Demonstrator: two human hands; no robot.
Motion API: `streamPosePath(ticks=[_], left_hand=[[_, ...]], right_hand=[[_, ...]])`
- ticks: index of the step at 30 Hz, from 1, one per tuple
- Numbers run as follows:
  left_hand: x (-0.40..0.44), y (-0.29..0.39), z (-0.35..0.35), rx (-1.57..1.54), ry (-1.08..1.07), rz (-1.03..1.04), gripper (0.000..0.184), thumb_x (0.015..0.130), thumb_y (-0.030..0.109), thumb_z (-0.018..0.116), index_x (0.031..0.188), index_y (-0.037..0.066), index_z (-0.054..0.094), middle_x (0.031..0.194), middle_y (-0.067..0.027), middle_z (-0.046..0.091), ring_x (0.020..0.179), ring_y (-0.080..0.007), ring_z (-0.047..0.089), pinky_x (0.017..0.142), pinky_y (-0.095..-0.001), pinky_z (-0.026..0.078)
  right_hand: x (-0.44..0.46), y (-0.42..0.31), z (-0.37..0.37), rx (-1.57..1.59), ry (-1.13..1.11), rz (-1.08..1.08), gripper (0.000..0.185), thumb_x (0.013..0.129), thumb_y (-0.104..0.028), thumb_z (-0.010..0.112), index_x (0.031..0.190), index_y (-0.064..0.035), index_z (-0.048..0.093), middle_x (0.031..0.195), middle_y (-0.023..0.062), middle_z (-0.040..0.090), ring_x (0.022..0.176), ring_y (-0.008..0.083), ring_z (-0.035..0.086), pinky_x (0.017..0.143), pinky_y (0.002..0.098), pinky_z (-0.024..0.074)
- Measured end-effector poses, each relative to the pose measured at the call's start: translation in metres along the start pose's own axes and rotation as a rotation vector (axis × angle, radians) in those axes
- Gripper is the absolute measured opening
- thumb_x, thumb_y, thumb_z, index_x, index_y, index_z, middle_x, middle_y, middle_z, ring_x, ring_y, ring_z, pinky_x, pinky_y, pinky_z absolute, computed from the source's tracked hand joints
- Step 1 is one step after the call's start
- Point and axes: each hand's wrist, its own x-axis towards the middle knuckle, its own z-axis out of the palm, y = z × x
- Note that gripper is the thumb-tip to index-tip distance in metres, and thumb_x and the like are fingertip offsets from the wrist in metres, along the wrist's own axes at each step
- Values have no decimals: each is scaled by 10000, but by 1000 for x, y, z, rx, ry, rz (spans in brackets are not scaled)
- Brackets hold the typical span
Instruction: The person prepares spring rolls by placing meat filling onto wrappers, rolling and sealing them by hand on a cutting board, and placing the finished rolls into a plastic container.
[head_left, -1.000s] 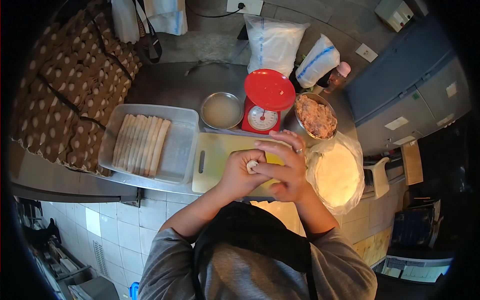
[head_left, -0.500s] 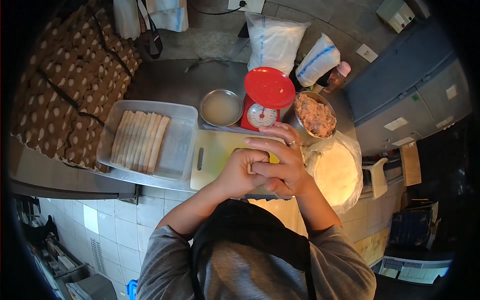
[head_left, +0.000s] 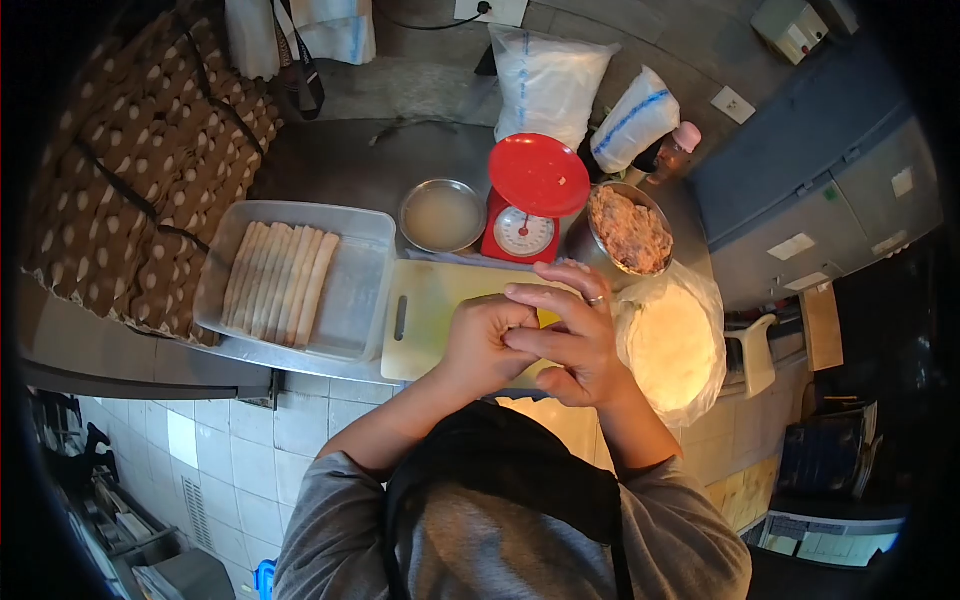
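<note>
Above the pale cutting board (head_left: 425,320), my two hands touch each other. My left hand (head_left: 482,345) is curled closed around the tip of a finger of my right hand. The other fingers of my right hand (head_left: 580,340) are apart, with a ring on one, and it holds no object. Left of the board, a clear plastic tub (head_left: 365,285) has several rolled pastries (head_left: 280,285) side by side. Beyond the board are a metal bowl (head_left: 442,216) of cloudy liquid and a red kitchen scale (head_left: 522,225). A yellowish patch on the board is partly hidden by my hands.
A pot of reddish filling (head_left: 632,230) stands right of the scale. Nearer is a stack of round pale wrappers (head_left: 670,345) in plastic. Stacked egg trays (head_left: 140,180) rise at left. White bags (head_left: 550,80) lean at the back; a grey cabinet (head_left: 820,210) borders the right.
My right hand has shifted slightly right, and its thumb has drawn a little away from my left hand. The objects on the counter have not moved.
</note>
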Motion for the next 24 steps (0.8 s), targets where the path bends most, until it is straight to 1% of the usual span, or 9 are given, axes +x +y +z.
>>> streamPosePath(ticks=[5,9,12,13,14,16,18,21,24], left_hand=[[1,-4,2,94,52,104,246,701,96,721,613,13,506,575,-113,484,500,-233,435,490,-323,381],[7,-7,1,-92,90,123,338,728,117,746,595,9,455,552,-88,431,514,-155,396,479,-313,351],[10,-13,-4,-31,43,33,360,772,145,746,596,12,462,552,-62,456,526,-110,390,481,-293,352],[13,-5,-2,-120,80,-37,311,840,161,716,612,66,527,589,27,504,581,-30,449,513,-227,357],[18,-1,-5,-212,131,-115,305,844,175,718,619,70,540,596,25,522,560,-38,456,503,-232,362],[26,1,-16,-396,232,-278,296,853,202,722,634,78,566,612,21,559,519,-55,470,484,-242,370],[32,-4,-27,-503,326,-308,229,863,238,712,712,102,606,631,19,581,560,-51,516,556,-225,402],[30,-44,-47,-777,432,-306,177,871,242,696,843,85,621,708,-5,614,636,-75,551,662,-247,449],[13,-80,-61,-1043,429,-437,227,872,216,685,1025,64,613,911,-64,650,799,-138,613,812,-293,480]], right_hand=[[7,7,0,141,40,17,411,891,-515,523,828,-146,693,1184,96,617,1151,345,512,980,494,307],[12,8,4,-34,-25,-14,427,905,-500,506,832,-126,701,1201,120,604,1169,343,501,1008,474,306],[5,24,8,489,11,174,420,918,-473,506,949,-109,713,1265,137,565,1185,333,495,1051,439,290],[-10,33,20,717,27,327,407,912,-434,535,1056,-80,675,1299,141,539,1208,312,483,1055,428,302],[-25,42,33,945,81,483,435,906,-395,565,1163,-51,637,1334,145,512,1230,291,470,1060,418,314],[-56,52,71,984,40,708,470,877,-331,637,1223,-17,586,1351,144,497,1253,264,454,1040,395,355],[-64,38,103,572,-147,763,490,788,-199,738,1209,-14,570,1258,138,563,1187,218,517,956,355,439],[-99,63,126,548,-292,896,515,725,-116,776,1188,-24,570,1123,120,630,1065,198,596,883,317,484],[-103,81,71,459,-368,863,482,710,-86,762,1156,-30,589,979,102,659,904,201,636,834,326,499]])
